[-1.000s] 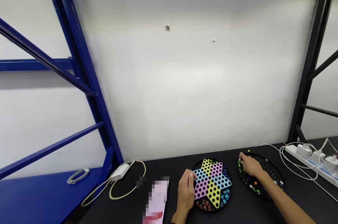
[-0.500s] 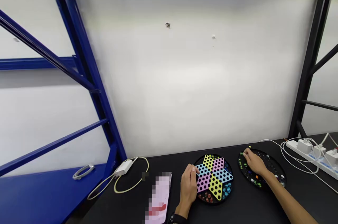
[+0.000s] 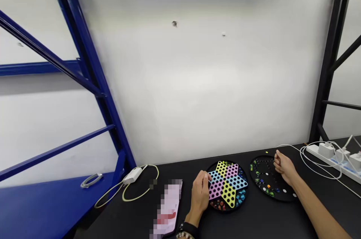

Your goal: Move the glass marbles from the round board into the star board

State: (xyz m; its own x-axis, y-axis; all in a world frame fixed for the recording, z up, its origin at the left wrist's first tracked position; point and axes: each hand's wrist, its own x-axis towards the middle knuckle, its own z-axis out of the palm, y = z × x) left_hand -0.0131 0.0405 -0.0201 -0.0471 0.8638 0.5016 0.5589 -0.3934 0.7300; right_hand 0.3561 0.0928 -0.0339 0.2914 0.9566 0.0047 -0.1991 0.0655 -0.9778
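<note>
A Chinese checkers board [image 3: 229,194] with a pink, yellow and blue star lies on the black table, with coloured marbles around its rim. Against its left edge rests my left hand [image 3: 200,190], fingers curled together; whatever they may hold is hidden. To the right is a round black tray [image 3: 278,192] with scattered green, white, blue and orange pieces. My right hand [image 3: 284,167] is over the tray's right part, its fingers closed; I cannot see what is in them.
Left of the board lies a phone [image 3: 169,209], its screen blurred out. A white adapter [image 3: 133,175] with a looped cable is further left. A power strip [image 3: 335,158] with plugs and white cables stands at the right. Behind rises a white wall [image 3: 197,92].
My right hand has moved from the tray's left side to its right side, uncovering green pieces at the left. My left hand has stayed at the board's edge. The view has shifted slightly.
</note>
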